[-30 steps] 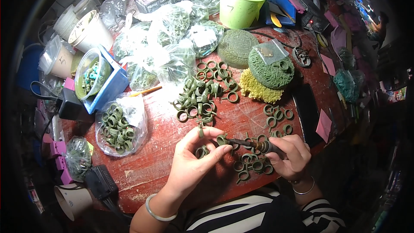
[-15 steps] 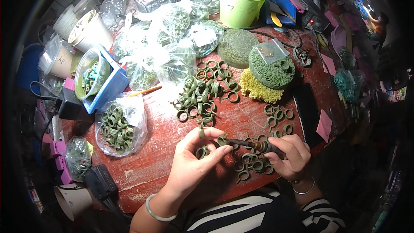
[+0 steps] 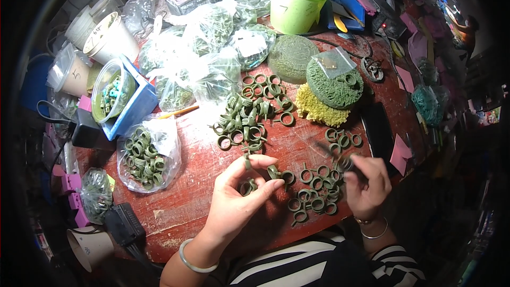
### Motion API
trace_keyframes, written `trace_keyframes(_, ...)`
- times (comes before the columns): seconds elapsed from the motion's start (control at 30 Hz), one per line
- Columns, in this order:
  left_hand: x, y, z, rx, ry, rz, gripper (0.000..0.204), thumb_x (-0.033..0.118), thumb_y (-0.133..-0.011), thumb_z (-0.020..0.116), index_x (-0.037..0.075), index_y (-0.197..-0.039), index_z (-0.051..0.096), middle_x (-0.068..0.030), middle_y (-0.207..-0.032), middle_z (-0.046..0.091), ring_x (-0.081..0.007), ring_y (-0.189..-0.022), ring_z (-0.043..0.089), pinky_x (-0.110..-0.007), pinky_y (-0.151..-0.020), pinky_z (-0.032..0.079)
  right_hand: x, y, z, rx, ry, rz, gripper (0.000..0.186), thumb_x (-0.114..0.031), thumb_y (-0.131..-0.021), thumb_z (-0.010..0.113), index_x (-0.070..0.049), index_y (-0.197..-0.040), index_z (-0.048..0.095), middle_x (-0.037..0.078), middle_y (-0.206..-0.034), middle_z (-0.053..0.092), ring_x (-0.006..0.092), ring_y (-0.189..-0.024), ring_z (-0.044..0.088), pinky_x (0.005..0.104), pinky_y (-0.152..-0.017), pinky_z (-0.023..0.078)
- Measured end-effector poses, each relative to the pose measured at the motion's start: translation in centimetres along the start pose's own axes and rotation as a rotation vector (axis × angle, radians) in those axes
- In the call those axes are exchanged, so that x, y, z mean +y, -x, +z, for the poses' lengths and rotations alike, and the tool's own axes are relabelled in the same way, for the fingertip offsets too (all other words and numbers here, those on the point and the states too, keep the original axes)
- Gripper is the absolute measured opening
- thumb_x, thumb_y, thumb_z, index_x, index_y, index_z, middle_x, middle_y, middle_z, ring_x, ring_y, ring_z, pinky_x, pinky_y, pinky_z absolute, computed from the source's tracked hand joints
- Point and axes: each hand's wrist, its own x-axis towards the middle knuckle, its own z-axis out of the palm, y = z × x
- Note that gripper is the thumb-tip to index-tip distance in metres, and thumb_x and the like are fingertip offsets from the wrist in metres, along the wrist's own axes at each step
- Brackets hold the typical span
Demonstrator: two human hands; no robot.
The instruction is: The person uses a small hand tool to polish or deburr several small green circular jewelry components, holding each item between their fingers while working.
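My left hand [image 3: 234, 202] pinches a small dark green ring [image 3: 274, 171] between thumb and index finger. Another green ring [image 3: 247, 162] stands up at the index finger, and a third [image 3: 247, 187] sits inside the curled fingers. My right hand [image 3: 367, 187] grips a soldering iron [image 3: 334, 155], smeared by motion, its thin tip pointing up and left over the table. Below that tip lies a group of loose green rings with short stems [image 3: 317, 203]. A larger heap of such rings [image 3: 249, 119] rests beyond my left hand.
A clear bag of green rings [image 3: 143, 159] lies at left, beside a blue tray [image 3: 139, 93] with a round tub. Round green blocks [image 3: 334, 87] and a yellow spongy piece [image 3: 313, 105] lie behind. A dark phone [image 3: 378, 135] is at right. A lime bucket [image 3: 297, 8] stands far back.
The soldering iron has come away from the ring at my left fingertips; my right hand has shifted right and tipped it upward. My left hand stays nearly still.
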Motion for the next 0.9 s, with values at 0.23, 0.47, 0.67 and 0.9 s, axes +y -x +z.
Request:
trace_keyframes(0.23, 0.3, 0.1, -0.1, -0.015, -0.003, -0.009, 0.034, -0.001, -0.086, 0.076, 0.004, -0.118, 0.069, 0.0061, -0.094, 0.061, -0.0017, -0.077, 0.05, -0.019, -0.075, 0.043, 0.8, -1.5, -0.5, 0.09, 0.272, 0.128, 0.027, 0.002, -0.089, 0.07, 0.002, -0.116, 0.067, 0.014, -0.098, 0.061, 0.027, -0.086, 0.062, 0.0341, -0.075, 0.052)
trace_keyframes(0.47, 0.4, 0.1, 0.0, -0.029, -0.022, -0.045, 0.033, -0.002, -0.086, 0.075, 0.004, -0.118, 0.069, 0.0054, -0.094, 0.061, -0.0018, -0.077, 0.049, -0.019, -0.075, 0.042, 1.4, -1.4, -0.5, 0.074, 0.302, 0.107, 0.027, 0.001, -0.09, 0.07, 0.003, -0.117, 0.067, 0.015, -0.1, 0.063, 0.0272, -0.088, 0.063, 0.0341, -0.077, 0.052)
trace_keyframes(0.67, 0.7, 0.3, -0.2, -0.018, -0.022, -0.073, 0.033, -0.004, -0.086, 0.072, 0.003, -0.118, 0.069, 0.0033, -0.099, 0.062, -0.0027, -0.079, 0.049, -0.02, -0.077, 0.043, -0.1, -0.8, -0.9, -0.088, -0.111, 0.069, 0.032, -0.025, -0.089, 0.078, -0.002, -0.11, 0.072, 0.01, -0.087, 0.067, 0.0225, -0.071, 0.065, 0.0318, -0.061, 0.053)
trace_keyframes(0.9, 0.8, 0.2, -0.1, -0.032, -0.033, -0.032, 0.033, -0.005, -0.087, 0.07, 0.003, -0.119, 0.068, 0.0025, -0.097, 0.062, -0.002, -0.079, 0.053, -0.018, -0.072, 0.043, -0.4, -0.6, -0.5, -0.228, -0.172, 0.001, 0.032, -0.023, -0.087, 0.079, -0.002, -0.109, 0.073, 0.009, -0.084, 0.065, 0.0212, -0.063, 0.065, 0.0302, -0.054, 0.051)
